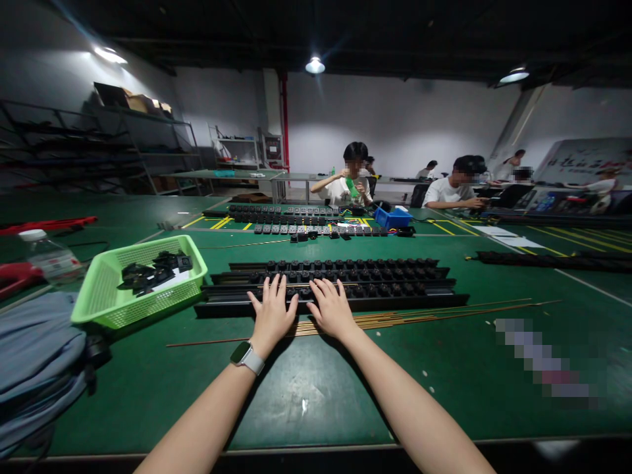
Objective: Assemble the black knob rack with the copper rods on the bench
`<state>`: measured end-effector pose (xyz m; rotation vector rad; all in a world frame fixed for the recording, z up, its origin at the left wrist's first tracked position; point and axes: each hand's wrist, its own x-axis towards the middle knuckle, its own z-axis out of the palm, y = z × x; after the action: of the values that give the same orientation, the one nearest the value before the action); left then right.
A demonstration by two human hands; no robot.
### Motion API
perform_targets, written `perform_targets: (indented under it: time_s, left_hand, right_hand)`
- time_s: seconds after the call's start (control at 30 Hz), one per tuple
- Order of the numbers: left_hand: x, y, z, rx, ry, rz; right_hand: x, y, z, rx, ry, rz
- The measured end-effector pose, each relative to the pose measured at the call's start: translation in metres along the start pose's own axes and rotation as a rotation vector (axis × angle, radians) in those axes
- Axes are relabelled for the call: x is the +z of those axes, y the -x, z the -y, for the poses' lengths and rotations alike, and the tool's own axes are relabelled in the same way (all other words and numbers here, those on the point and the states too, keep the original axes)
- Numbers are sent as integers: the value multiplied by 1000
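Several long black rails (395, 303) lie side by side across the green table, with rows of black blocks (395, 289) set along them. My left hand (273, 313) rests palm down over the left part of the near rails, its fingers spread. Over their middle lies my right hand (332, 309), also flat with fingers stretched out. Whether either palm presses on a small part cannot be seen. A bundle of thin brass-coloured rods (375, 320) runs along the near side of the rails, passing under or beside both hands.
A light green basket (106, 313) with black parts stands left, near a plastic bottle (47, 257) and grey-blue cloth (37, 368). Further off are more black part rows (316, 229) and a blue bin (392, 217). Co-workers (451, 187) sit across the table.
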<state>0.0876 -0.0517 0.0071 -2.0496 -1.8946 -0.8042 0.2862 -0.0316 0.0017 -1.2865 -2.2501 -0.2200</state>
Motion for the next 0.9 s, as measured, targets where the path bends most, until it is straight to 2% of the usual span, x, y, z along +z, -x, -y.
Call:
perform_targets:
  time_s: [0.3,0.53,0.63,0.9]
  left_hand:
    - [-2,1,-5,64,0,8]
    - [0,1,-6,181,55,22]
    - [3,2,-7,182,46,61]
    - [6,3,-7,181,9,62]
  right_hand:
    - [0,0,1,4,2,5]
    - [3,0,0,0,2,-5]
    - [2,-1,1,3,-3,2]
    - [-5,-6,9,-2,3,-28]
